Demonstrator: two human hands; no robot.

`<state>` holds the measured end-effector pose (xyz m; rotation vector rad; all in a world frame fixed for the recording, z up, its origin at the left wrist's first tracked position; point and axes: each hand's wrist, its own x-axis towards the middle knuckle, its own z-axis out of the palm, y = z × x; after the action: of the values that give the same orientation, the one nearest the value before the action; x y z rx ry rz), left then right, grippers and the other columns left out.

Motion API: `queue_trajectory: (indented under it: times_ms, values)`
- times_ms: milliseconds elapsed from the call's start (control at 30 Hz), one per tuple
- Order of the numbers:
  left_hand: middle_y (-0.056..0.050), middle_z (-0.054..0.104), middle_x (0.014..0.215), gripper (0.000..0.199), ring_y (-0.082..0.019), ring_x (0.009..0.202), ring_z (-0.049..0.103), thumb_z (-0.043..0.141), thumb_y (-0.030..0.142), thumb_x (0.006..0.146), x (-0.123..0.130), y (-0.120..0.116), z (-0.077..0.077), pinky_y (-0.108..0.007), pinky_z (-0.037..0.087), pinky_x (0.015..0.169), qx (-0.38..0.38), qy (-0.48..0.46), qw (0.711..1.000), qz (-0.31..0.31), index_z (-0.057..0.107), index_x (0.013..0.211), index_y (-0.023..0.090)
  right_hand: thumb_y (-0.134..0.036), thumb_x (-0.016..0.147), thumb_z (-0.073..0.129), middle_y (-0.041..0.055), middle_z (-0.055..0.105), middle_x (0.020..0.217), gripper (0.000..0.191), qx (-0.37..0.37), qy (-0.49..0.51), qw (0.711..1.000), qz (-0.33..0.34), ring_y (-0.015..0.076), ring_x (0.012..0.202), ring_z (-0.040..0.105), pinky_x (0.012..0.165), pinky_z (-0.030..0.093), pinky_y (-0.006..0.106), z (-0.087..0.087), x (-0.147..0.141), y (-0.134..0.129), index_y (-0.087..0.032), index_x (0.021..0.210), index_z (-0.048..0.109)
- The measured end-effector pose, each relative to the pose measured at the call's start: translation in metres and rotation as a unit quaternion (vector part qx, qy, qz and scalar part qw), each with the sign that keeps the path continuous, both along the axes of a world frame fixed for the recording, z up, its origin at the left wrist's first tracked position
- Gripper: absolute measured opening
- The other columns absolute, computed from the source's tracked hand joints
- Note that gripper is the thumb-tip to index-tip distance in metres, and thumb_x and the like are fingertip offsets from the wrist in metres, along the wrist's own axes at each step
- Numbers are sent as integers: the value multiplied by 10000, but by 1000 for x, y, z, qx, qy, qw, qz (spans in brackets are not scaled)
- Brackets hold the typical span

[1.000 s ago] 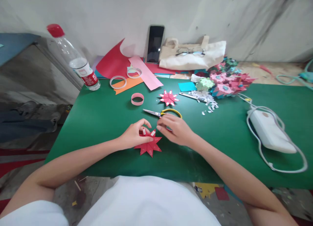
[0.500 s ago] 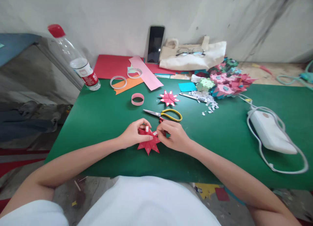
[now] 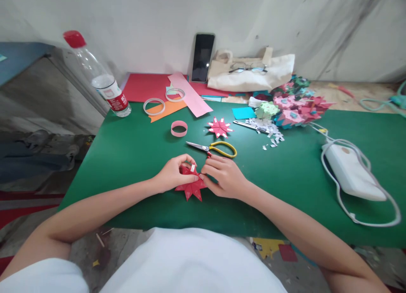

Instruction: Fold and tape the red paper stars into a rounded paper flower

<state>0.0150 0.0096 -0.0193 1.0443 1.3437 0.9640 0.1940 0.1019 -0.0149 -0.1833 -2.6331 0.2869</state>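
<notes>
A red folded-paper star [image 3: 192, 189] with a white tape piece on one upper point is held just above or on the green table near its front edge. My left hand [image 3: 174, 173] is closed on the star's left side, thumb across its middle. From the right, my right hand [image 3: 226, 175] pinches the star's right side; its fingertips hide that point. Just beyond lie scissors [image 3: 218, 149] with yellow handles, partly behind my right hand. Farther back, a second red star [image 3: 219, 127] carries white pieces on its points. A pink tape roll [image 3: 179, 129] sits left of it.
Behind are two tape rings [image 3: 154, 107], coloured paper sheets [image 3: 142, 86], a bottle [image 3: 109, 88], a phone [image 3: 203, 57] and a cloth bag [image 3: 250, 73] with glasses. At right are a cutter [image 3: 250, 126], paper scraps [image 3: 275, 132], paper flowers [image 3: 294, 109] and a white corded device [image 3: 353, 170].
The star has turned slightly in my hands, its lower points shifting left. My right fingers have moved a little down and left, covering the right-hand point where a white piece showed.
</notes>
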Motion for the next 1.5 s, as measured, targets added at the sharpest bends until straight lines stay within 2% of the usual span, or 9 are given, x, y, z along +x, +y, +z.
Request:
queue_trajectory:
  times_ms: [233, 400, 600, 867, 1100, 1267, 1400, 1500]
  values:
    - [100, 464, 570, 315, -38, 496, 354, 724, 255, 666, -2, 0, -2, -163, 306, 506, 8, 21, 999, -30, 521, 891, 166, -212, 931, 436, 20, 512, 713, 154, -82, -26, 995, 48, 138, 656, 396, 615, 346, 261, -6, -1, -1, -182, 799, 511]
    - [92, 463, 590, 329, -40, 505, 369, 728, 266, 672, -2, -1, -3, -161, 306, 502, 11, 9, 999, -36, 517, 904, 168, -195, 947, 398, 30, 525, 748, 159, -128, -34, 988, 73, 137, 678, 424, 634, 356, 258, -8, 0, 0, -180, 827, 502]
    - [77, 491, 621, 350, -53, 527, 416, 730, 287, 670, -2, -1, -1, -169, 327, 518, 4, -8, 999, -37, 507, 914, 171, -205, 964, 380, 31, 521, 762, 174, -141, -41, 985, 89, 136, 684, 431, 630, 359, 252, -8, 0, 4, -181, 839, 499]
    - [63, 514, 637, 342, -62, 543, 435, 718, 274, 677, -1, -1, -1, -173, 339, 524, 5, -11, 999, -41, 496, 915, 169, -174, 949, 386, 22, 506, 751, 163, -131, -29, 986, 94, 128, 677, 415, 619, 350, 244, -8, 1, 4, -183, 823, 489]
    - [54, 535, 670, 347, -63, 564, 452, 728, 281, 677, -2, -1, -1, -181, 363, 545, 5, -23, 999, -37, 497, 909, 166, -180, 958, 373, 23, 508, 740, 171, -92, -34, 991, 93, 133, 671, 420, 613, 339, 246, -9, 1, 6, -182, 839, 495]
    - [70, 508, 646, 350, -51, 536, 415, 728, 277, 665, -1, -1, 0, -175, 344, 524, 0, -27, 999, -36, 492, 897, 162, -234, 951, 417, 45, 550, 824, 113, -88, -36, 993, 70, 141, 725, 455, 646, 365, 249, -7, 2, 5, -178, 912, 506]
    - [90, 483, 612, 311, -42, 519, 367, 709, 265, 677, 0, -1, -1, -171, 325, 525, 20, 11, 999, -30, 498, 882, 164, -220, 938, 418, 44, 536, 808, 117, -66, -46, 995, 61, 143, 726, 443, 666, 378, 251, -5, 1, 5, -180, 864, 500]
    - [82, 520, 626, 280, -51, 541, 395, 696, 262, 690, 2, -2, -2, -173, 333, 542, 33, 63, 997, -21, 513, 880, 165, -197, 908, 434, 39, 526, 779, 105, -31, -40, 997, 50, 142, 702, 424, 642, 366, 249, -4, 0, 5, -181, 820, 490]
